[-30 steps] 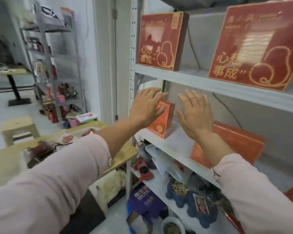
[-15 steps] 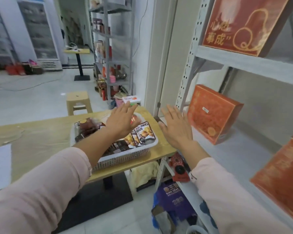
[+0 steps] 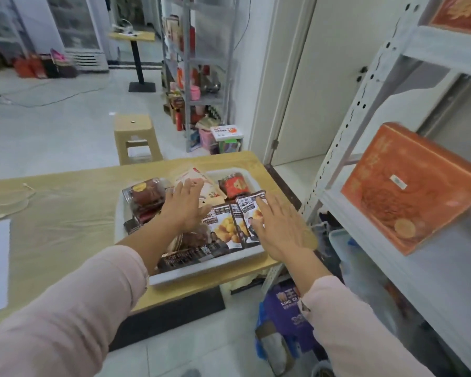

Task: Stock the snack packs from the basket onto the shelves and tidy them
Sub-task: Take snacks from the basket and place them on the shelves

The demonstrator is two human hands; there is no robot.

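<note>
Shelving [image 3: 337, 148] stands at the right edge of the view: one orange box [image 3: 408, 186] stands on its middle shelf, and one red box [image 3: 460, 14] is partly in frame above. One wooden table [image 3: 65, 213] runs left of it, its corner just beside the shelf upright. One white basket [image 3: 207, 270] sits at that corner, ahead of and below the person. Contents, counted: one clear clamshell [image 3: 144, 191] at the left, one pale pouch [image 3: 210, 186] at the back, one red jar [image 3: 234, 185] at the back right, at least two black nut packs [image 3: 226, 227] side by side at the right, and one dark pack [image 3: 191, 254] along the near wall. Further items lie under the hands, so the tally is incomplete. The nut packs lie flat, long axis running from near wall to far wall. Left hand [image 3: 185, 208] is spread palm down over the basket's middle, holding nothing, fingertips reaching the pouch. Right hand [image 3: 278, 229] is likewise spread and empty over the right-hand nut pack; contact cannot be confirmed. Assessment: the right hand is nearer both the nut packs and the shelving, so a pick there would carry rightward. Nothing is picked up yet.
</note>
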